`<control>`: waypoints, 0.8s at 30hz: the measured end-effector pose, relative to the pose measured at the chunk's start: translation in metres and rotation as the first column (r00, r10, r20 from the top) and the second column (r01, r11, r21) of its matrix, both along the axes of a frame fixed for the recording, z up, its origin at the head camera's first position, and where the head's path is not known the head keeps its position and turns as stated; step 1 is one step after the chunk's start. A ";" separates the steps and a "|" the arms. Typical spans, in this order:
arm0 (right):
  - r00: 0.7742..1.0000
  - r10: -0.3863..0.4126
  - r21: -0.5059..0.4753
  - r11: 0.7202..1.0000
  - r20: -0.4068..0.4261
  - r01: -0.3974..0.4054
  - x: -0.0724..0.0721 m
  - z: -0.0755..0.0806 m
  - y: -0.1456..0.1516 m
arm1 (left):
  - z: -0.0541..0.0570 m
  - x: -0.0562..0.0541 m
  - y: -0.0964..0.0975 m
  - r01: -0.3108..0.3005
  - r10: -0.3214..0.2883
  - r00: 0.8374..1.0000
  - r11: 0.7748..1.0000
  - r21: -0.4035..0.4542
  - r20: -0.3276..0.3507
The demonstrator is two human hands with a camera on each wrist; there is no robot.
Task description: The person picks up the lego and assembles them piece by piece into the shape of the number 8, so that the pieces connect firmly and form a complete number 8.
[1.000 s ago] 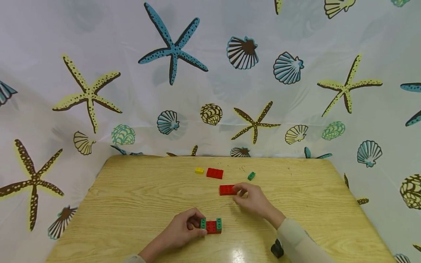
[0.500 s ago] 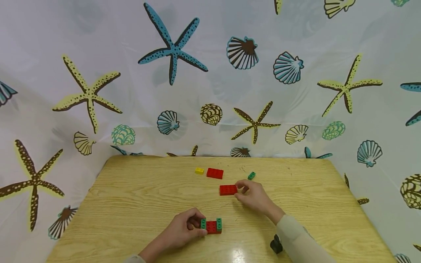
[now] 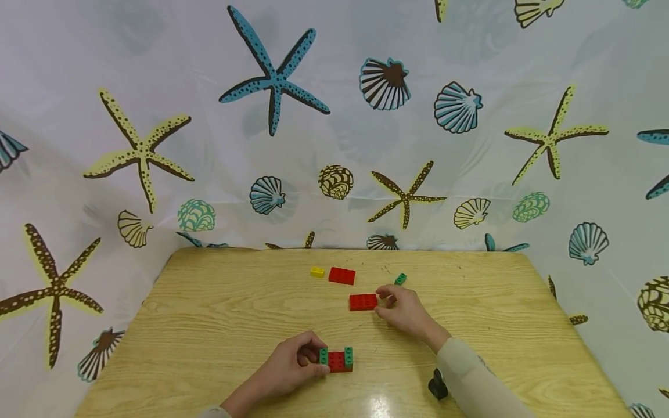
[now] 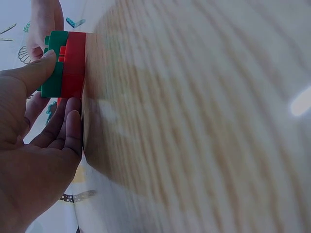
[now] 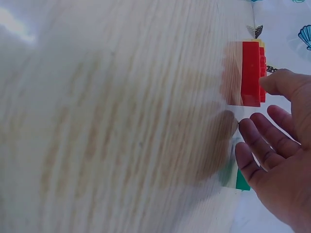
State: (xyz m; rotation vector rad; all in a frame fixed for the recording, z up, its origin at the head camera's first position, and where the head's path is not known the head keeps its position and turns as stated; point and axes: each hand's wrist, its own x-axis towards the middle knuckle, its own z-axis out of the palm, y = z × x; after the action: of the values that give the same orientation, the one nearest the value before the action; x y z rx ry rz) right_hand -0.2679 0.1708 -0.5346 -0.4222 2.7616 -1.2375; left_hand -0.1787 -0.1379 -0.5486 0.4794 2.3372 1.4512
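My left hand [image 3: 286, 364] grips a small build at its left end, thumb in front and fingers behind. It is a red toy building brick [image 3: 337, 361] with a green two-stud brick [image 3: 348, 357] across each end. In the left wrist view the thumb presses on a green brick [image 4: 55, 80], while the red brick [image 4: 74, 63] sits low against the table. Another red eight-stud brick [image 3: 362, 302] lies flat farther back. At its right end is my right hand [image 3: 407, 316], thumb and fingers loosely parted. From the right wrist, the thumb overlaps that red brick [image 5: 250, 73].
Behind lie a yellow brick [image 3: 317, 271], one more red brick [image 3: 342, 276] and a small green brick [image 3: 400, 278]. A small black object [image 3: 438, 384] shows beside the right sleeve [image 3: 470, 371]. A patterned curtain [image 3: 334, 145] stands around the wooden table [image 3: 219, 307].
My right hand has drawn slightly right, from overlapping the red brick's right end to its edge. The left hand and its build have stayed in place.
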 end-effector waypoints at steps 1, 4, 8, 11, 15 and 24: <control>1.000 -0.001 0.003 1.000 -0.003 0.001 0.000 0.000 0.000 | 0.000 0.000 0.000 -0.001 0.001 1.000 1.000 0.000 -0.001; 1.000 -0.003 0.010 1.000 0.000 0.003 0.000 0.000 0.000 | 0.000 0.000 0.000 -0.002 0.002 1.000 1.000 -0.001 -0.003; 1.000 -0.003 0.021 1.000 0.003 0.003 -0.002 -0.001 -0.001 | 0.000 0.000 0.000 -0.001 0.001 1.000 1.000 -0.003 -0.004; 1.000 -0.006 0.035 0.999 0.002 0.006 -0.005 -0.002 -0.002 | 0.001 0.001 0.000 0.001 -0.001 1.000 1.000 -0.002 -0.005; 1.000 -0.012 0.043 0.999 0.005 0.012 -0.007 -0.004 -0.002 | 0.001 0.001 0.000 0.000 0.000 1.000 1.000 -0.004 -0.007; 1.000 -0.011 0.054 0.998 -0.003 0.011 -0.009 -0.008 -0.003 | 0.002 0.002 0.000 -0.004 0.004 1.000 1.000 -0.003 -0.007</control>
State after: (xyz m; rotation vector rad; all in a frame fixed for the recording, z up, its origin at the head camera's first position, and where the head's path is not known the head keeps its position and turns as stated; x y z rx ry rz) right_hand -0.2772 0.1674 -0.5423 -0.4051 2.7959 -1.1618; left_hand -0.1771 -0.1377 -0.5471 0.4797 2.3467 1.4499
